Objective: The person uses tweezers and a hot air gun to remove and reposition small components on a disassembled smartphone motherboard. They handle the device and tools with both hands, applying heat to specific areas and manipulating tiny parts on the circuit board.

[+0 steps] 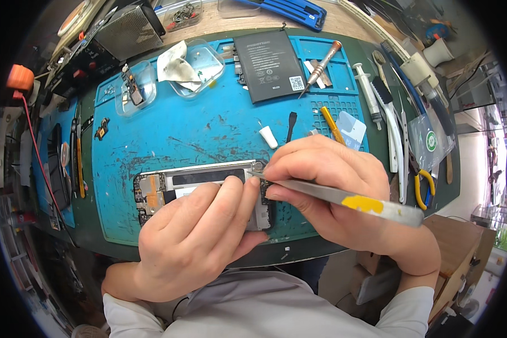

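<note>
An opened smartphone point(151, 188) lies on the blue mat, its circuit board bared at the left end and a long dark strip along its middle. My left hand point(188, 242) reaches over the phone, fingers bent onto it and the thumb at its near edge, gripping it. Pinched in my right hand point(338, 174) is a pair of metal tweezers point(343, 198) with a yellow patch on it. The tips point left at the phone's upper right corner, close to my left fingertips. Whether they grip anything there is too small to tell. Both hands cover part of the phone.
The blue mat point(169, 132) bears a black battery point(268, 65), a screwdriver point(324, 65), a white nozzle cap point(268, 137) and a gold pen-shaped tool point(332, 125). Clear plastic boxes point(135, 87) hold small parts. A syringe point(368, 93) and yellow-handled pliers point(423, 190) lie at the right.
</note>
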Motion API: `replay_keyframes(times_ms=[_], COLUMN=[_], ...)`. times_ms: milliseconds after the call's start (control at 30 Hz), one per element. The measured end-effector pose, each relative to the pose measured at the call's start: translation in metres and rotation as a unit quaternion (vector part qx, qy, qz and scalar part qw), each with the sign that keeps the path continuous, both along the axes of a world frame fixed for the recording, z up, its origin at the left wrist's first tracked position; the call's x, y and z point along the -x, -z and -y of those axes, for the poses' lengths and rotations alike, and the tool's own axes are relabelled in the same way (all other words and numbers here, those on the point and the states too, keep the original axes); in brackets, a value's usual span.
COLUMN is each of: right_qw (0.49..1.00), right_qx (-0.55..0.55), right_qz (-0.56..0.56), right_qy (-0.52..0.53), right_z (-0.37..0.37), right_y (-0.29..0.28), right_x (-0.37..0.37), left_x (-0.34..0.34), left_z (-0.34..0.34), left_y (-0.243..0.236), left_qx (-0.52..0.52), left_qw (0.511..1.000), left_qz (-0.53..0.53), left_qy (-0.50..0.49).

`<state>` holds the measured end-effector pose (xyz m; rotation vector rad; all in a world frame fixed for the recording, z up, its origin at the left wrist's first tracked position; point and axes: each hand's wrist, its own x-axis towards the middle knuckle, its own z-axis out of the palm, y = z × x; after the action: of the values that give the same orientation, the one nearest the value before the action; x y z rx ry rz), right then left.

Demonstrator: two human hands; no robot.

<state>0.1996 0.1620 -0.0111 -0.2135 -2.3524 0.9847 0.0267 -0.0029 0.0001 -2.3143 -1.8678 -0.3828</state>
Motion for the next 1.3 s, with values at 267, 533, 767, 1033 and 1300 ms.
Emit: replay_keyframes(times_ms=[267,533,767,1033,1300], right_qw=[0.999,0.999,0.998,0.998,1.000], right_qx=[-0.006,-0.011,-0.017,-0.032,-0.008], right_qz=[-0.044,-0.045,-0.049,-0.054,-0.013], right_qy=[0.015,0.015,0.017,0.020,0.023], right_z=[0.000,0.001,0.001,0.002,0.002], right_y=[0.014,0.014,0.015,0.016,0.009], right_x=[0.005,0.006,0.007,0.006,0.005], left_x=[0.001,0.001,0.001,0.001,0.000], left_z=[0.001,0.001,0.001,0.000,0.001], left_y=[0.000,-0.001,0.000,-0.001,-0.001], left_qx=[0.004,0.009,0.010,0.014,0.022], left_qw=[1.000,1.000,1.000,1.000,1.000], left_qz=[0.006,0.007,0.005,0.014,0.008], left_qy=[0.001,0.001,-0.001,0.002,-0.003])
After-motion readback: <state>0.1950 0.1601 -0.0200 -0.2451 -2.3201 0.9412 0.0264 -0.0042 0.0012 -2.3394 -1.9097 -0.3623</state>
